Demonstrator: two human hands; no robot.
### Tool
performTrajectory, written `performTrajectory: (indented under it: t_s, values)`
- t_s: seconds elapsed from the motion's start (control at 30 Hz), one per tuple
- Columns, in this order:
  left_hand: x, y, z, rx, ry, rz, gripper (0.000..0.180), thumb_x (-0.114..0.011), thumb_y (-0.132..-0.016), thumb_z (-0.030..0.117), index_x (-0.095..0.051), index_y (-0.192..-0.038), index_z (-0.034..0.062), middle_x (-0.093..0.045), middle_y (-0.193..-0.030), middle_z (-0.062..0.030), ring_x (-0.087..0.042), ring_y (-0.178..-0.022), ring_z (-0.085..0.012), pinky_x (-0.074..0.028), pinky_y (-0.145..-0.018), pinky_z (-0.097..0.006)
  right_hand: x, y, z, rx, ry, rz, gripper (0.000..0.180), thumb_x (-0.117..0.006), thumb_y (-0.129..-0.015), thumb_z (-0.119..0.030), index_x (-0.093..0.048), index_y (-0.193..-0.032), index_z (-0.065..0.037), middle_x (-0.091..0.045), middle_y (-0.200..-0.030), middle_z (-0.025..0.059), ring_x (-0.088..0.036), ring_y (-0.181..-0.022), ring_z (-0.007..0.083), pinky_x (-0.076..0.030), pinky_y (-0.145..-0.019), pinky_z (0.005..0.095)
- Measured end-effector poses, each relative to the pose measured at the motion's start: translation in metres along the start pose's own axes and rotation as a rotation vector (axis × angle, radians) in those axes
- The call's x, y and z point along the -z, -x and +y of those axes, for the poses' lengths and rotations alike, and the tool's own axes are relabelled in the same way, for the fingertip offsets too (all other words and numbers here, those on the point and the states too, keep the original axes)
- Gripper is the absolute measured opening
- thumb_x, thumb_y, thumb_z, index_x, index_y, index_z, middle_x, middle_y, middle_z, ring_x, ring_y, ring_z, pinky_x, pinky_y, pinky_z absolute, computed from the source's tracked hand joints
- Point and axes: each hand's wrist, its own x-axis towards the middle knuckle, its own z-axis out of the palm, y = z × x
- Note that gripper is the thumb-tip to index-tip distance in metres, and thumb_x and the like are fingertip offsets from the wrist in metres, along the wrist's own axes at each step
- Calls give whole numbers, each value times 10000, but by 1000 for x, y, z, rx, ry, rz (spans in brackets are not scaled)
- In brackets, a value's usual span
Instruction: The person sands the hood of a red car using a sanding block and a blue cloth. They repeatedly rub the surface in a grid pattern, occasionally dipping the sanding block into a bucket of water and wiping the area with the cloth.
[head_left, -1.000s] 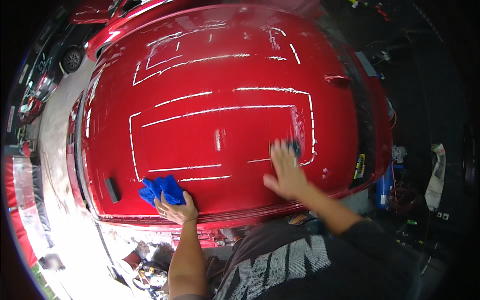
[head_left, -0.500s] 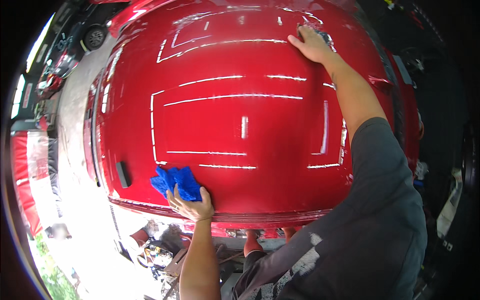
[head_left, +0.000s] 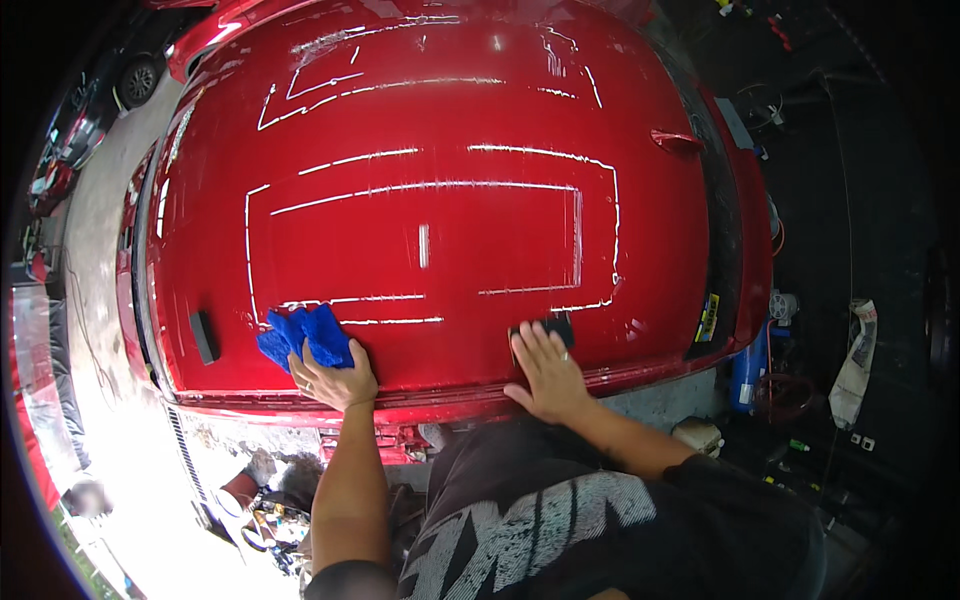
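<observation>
A glossy red car roof spreads out below me. On its near left part lies a bunched blue microfiber cloth. My left hand rests on the cloth's near edge, fingers closed on it. Near the roof's front edge, right of the middle, my right hand presses a dark, flat applicator pad onto the paint. The fingers lie over the pad and cover part of it, while the thumb sticks out to the left. A separate dark rectangular block lies left of the cloth.
A red shark-fin antenna rises at the roof's right side. Dark glass with a yellow-and-black packet borders that side. A blue tank stands beyond. Assorted clutter lies on the floor at lower left. A dark car stands far left.
My right hand has come back from the far right of the roof to the near edge with the pad. The left hand stays on the cloth. The view has shifted right.
</observation>
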Motion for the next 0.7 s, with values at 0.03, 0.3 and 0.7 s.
performTrajectory:
  t_s: [0.03, 0.3, 0.7]
  values:
    - [2, 1, -2, 2, -11, -5, 850, -854, -769, 423, -542, -1486, 90, -461, -1571, -296, -414, -1465, -505, -315, -1198, -691, 12, -27, 10, 23, 2, 25, 953, -633, -1012, -565, -324, -1652, 70, -293, -1734, 306, -243, -1636, 464, -195, -1326, 594]
    - [1, 7, -18, -81, 18, 20, 867, -773, -838, 540, -528, -1479, 10, -469, -1524, -314, -416, -1446, -524, -349, -1169, -699, 124, -426, 179, -171, 253, 337, 1006, -391, -1052, -768, -347, -1669, 26, -259, -1773, 248, -202, -1666, 383, -218, -1342, 480]
    - [6, -2, -4, -15, -60, -43, 863, -836, -800, 454, -533, -1500, 49, -447, -1573, -308, -406, -1461, -520, -329, -1187, -688, 33, -29, 24, -150, 13, 22, 920, -577, -1061, -520, -243, -1688, 64, -195, -1766, 314, -163, -1662, 453, -163, -1335, 586]
